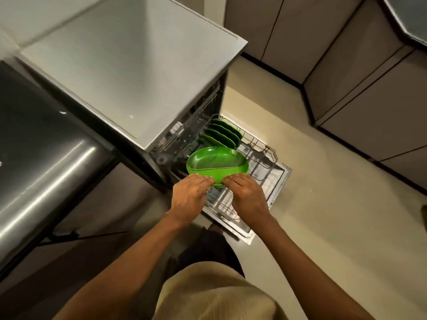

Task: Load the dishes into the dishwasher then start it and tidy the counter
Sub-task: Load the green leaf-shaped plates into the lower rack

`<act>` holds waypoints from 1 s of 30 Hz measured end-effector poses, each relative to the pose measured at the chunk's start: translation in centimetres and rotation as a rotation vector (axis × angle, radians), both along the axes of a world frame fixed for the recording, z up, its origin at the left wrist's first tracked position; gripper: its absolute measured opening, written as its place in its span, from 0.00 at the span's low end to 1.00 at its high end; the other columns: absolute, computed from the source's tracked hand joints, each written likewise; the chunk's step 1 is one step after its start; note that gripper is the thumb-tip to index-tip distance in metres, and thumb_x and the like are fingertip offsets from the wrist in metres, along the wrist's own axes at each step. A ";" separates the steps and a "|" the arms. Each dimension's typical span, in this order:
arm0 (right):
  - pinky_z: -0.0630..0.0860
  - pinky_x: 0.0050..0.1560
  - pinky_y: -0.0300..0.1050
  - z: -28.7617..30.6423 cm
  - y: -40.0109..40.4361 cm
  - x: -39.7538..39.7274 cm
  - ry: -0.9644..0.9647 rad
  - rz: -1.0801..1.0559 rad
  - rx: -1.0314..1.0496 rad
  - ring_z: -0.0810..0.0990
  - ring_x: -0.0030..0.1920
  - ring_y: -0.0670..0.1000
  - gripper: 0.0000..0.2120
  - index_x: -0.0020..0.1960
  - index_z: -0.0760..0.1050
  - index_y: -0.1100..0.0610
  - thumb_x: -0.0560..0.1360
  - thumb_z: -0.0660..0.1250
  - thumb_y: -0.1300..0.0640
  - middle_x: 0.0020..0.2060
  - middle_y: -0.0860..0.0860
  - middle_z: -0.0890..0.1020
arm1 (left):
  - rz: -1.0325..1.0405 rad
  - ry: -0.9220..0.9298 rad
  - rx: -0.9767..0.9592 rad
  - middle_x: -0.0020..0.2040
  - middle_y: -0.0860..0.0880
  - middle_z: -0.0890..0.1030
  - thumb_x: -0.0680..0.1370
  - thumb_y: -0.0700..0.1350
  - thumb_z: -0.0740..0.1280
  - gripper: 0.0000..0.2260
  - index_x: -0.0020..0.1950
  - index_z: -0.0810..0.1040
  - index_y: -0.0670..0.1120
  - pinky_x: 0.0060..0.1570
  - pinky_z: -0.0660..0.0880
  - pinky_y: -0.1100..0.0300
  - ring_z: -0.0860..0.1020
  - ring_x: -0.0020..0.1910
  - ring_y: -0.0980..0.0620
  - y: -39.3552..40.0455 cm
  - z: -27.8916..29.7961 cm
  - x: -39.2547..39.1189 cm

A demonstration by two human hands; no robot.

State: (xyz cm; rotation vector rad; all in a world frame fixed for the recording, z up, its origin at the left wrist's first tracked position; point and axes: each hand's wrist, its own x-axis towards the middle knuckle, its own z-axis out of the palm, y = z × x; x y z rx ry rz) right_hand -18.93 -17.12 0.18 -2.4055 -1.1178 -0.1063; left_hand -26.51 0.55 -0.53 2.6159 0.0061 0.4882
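1. We are standing over the open dishwasher, its lower rack pulled out.
2. Several green plates are already sitting racked; starting and tidying are remaining.
3. Our left hand and right hand are gripping stacked green dishes above the rack.

Soft, even indoor light with a warm cast leaves the floor pale, throws streaky glare across the dark steel counter, and wide-angle distortion bends the slightly blurred cabinet edges.
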 end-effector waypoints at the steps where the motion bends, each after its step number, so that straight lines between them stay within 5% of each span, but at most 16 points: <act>1: 0.79 0.54 0.52 -0.1 -0.6 1.5 0.015 0.009 -0.012 0.83 0.50 0.58 0.19 0.53 0.84 0.61 0.72 0.57 0.66 0.49 0.56 0.86 | 0.028 0.015 -0.021 0.45 0.49 0.87 0.67 0.34 0.60 0.18 0.47 0.87 0.43 0.45 0.82 0.54 0.85 0.44 0.48 -1.1 -0.4 1.2; 7: 0.80 0.56 0.58 -1.9 -3.5 8.9 0.107 -0.015 -0.040 0.82 0.57 0.60 0.14 0.53 0.84 0.61 0.69 0.74 0.70 0.55 0.58 0.84 | 0.227 0.087 -0.136 0.42 0.49 0.87 0.59 0.28 0.73 0.18 0.45 0.87 0.44 0.38 0.80 0.59 0.85 0.40 0.48 -6.2 -1.8 6.8; 13: 0.70 0.72 0.49 -2.7 -3.9 12.6 0.422 -0.272 0.106 0.69 0.74 0.56 0.25 0.71 0.76 0.58 0.75 0.71 0.68 0.74 0.57 0.71 | 0.436 0.109 -0.232 0.39 0.48 0.86 0.70 0.39 0.62 0.14 0.44 0.87 0.44 0.30 0.81 0.55 0.85 0.36 0.48 -9.9 -2.4 11.3; 16: 0.76 0.66 0.45 -2.6 -3.6 14.3 0.604 -0.338 0.168 0.78 0.65 0.52 0.23 0.73 0.72 0.57 0.79 0.69 0.61 0.66 0.56 0.79 | 0.557 0.120 -0.214 0.40 0.48 0.86 0.71 0.41 0.61 0.14 0.46 0.87 0.45 0.30 0.79 0.56 0.85 0.36 0.47 -11.7 -3.1 13.6; 20: 0.79 0.42 0.30 -2.4 -3.3 17.0 0.845 -0.394 0.262 0.83 0.40 0.38 0.17 0.65 0.80 0.55 0.76 0.73 0.60 0.44 0.43 0.85 | 0.605 0.176 -0.101 0.38 0.49 0.85 0.64 0.33 0.63 0.17 0.46 0.86 0.45 0.28 0.69 0.63 0.83 0.34 0.46 -13.7 -4.4 15.7; 25: 0.70 0.27 0.25 -3.8 -3.1 20.7 0.929 -0.537 0.242 0.78 0.30 0.38 0.09 0.50 0.84 0.59 0.70 0.76 0.66 0.38 0.49 0.85 | 0.619 0.279 -0.090 0.37 0.49 0.84 0.69 0.34 0.65 0.10 0.43 0.82 0.46 0.28 0.67 0.60 0.82 0.37 0.44 -15.5 -5.8 17.5; 30: 0.69 0.27 0.23 -7.1 -2.4 22.9 0.871 -0.509 0.096 0.82 0.35 0.44 0.17 0.54 0.85 0.60 0.66 0.74 0.65 0.41 0.50 0.85 | 0.551 0.631 -0.174 0.46 0.41 0.83 0.74 0.38 0.66 0.09 0.52 0.82 0.46 0.38 0.69 0.52 0.79 0.48 0.36 -15.7 -7.3 20.3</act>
